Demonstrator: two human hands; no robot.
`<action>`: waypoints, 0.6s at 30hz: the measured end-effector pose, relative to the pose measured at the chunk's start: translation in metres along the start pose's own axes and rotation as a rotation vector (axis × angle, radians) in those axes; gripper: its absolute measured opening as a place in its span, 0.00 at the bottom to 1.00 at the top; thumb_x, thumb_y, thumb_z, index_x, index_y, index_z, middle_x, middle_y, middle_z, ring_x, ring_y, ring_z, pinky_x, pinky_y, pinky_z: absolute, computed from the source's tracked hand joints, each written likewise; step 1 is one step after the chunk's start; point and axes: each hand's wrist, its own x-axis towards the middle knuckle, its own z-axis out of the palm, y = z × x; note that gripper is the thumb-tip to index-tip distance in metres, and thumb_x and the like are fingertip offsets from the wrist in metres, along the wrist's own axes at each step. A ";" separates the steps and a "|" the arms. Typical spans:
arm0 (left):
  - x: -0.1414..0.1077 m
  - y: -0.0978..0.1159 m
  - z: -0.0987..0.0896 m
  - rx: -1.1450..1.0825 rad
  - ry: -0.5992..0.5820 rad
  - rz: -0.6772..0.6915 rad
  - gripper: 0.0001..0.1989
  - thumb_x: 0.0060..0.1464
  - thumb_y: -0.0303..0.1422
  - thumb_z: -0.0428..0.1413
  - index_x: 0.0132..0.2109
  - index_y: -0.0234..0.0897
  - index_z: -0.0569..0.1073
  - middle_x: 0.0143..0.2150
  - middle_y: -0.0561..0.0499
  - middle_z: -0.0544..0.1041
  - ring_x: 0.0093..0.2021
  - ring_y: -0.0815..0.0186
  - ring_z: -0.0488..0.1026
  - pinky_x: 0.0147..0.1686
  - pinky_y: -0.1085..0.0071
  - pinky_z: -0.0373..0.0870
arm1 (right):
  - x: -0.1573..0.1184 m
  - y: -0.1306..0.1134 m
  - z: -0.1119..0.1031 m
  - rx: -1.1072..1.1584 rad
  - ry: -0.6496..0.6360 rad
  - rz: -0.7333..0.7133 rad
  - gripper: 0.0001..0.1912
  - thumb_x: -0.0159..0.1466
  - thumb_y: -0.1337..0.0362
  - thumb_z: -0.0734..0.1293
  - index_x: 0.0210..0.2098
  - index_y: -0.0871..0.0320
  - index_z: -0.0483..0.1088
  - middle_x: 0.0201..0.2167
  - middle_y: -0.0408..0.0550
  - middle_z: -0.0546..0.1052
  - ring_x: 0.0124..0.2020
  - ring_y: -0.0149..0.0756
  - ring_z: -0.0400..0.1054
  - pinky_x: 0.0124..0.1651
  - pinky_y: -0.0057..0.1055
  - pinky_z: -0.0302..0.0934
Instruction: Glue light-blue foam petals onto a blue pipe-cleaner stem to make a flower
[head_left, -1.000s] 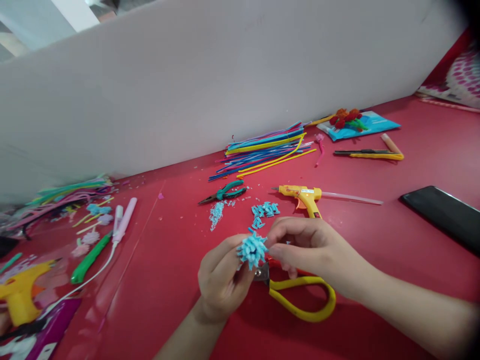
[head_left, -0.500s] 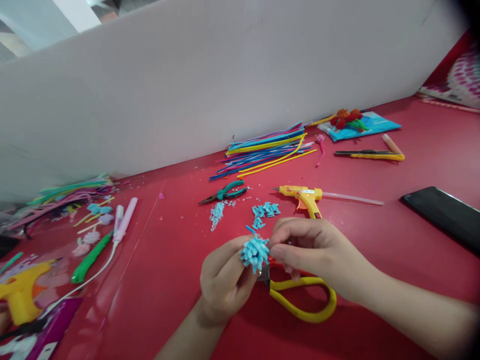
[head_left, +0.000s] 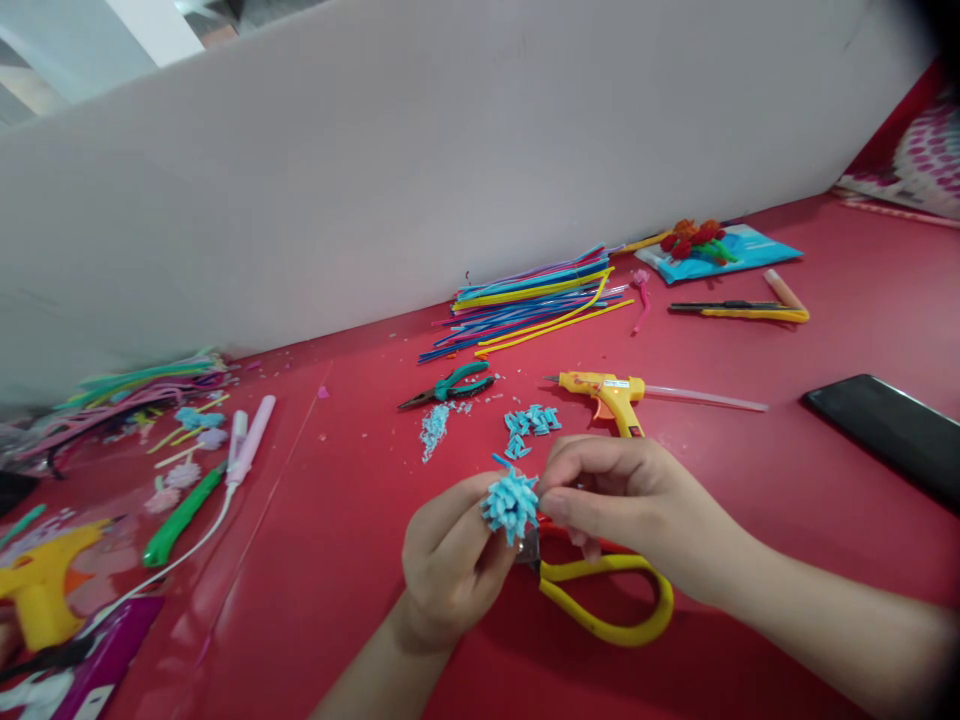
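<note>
My left hand (head_left: 450, 560) is closed around a light-blue pipe-cleaner flower (head_left: 511, 507), whose spiky petals face up towards me around a dark centre. Thumb and fingertips of my right hand (head_left: 626, 500) are pinched together at the flower's right edge; whatever lies between them is too small to make out. Under my hands lies a pair of scissors (head_left: 626, 632) with yellow and red handles, its blades mostly hidden. Just beyond are short cut light-blue pieces (head_left: 531, 422) and a heap of blue fluff (head_left: 433, 430).
Green-handled pliers (head_left: 459, 382) and a yellow glue gun (head_left: 606, 385) lie beyond my hands. Bundled pipe cleaners (head_left: 532, 300) rest along the wall. A black phone (head_left: 885, 430) and a yellow cutter (head_left: 750, 312) are rightward. At left are a pink hair straightener (head_left: 247, 445) and another yellow glue gun (head_left: 49, 590).
The flower and my left hand have shifted very slightly to the right. My right hand keeps the same pinch, and the things on the table have stayed put.
</note>
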 end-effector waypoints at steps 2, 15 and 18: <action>0.000 0.000 0.000 0.007 -0.010 -0.005 0.10 0.50 0.19 0.53 0.38 0.34 0.73 0.33 0.46 0.77 0.34 0.68 0.74 0.36 0.76 0.71 | 0.000 0.000 0.000 -0.001 0.001 0.003 0.07 0.56 0.64 0.67 0.24 0.59 0.68 0.22 0.38 0.67 0.19 0.21 0.60 0.22 0.19 0.59; 0.000 0.000 0.000 0.007 -0.027 -0.007 0.10 0.50 0.19 0.53 0.38 0.34 0.73 0.33 0.46 0.77 0.34 0.68 0.74 0.36 0.77 0.71 | 0.001 0.002 -0.002 0.012 -0.013 0.010 0.09 0.57 0.61 0.67 0.25 0.60 0.68 0.22 0.38 0.67 0.19 0.22 0.60 0.21 0.20 0.60; -0.001 -0.001 0.000 0.004 -0.033 -0.022 0.09 0.51 0.19 0.53 0.38 0.34 0.73 0.33 0.45 0.77 0.33 0.68 0.74 0.35 0.76 0.71 | 0.000 0.002 -0.001 0.020 -0.013 0.015 0.09 0.57 0.61 0.67 0.25 0.60 0.68 0.22 0.39 0.67 0.19 0.22 0.60 0.21 0.20 0.60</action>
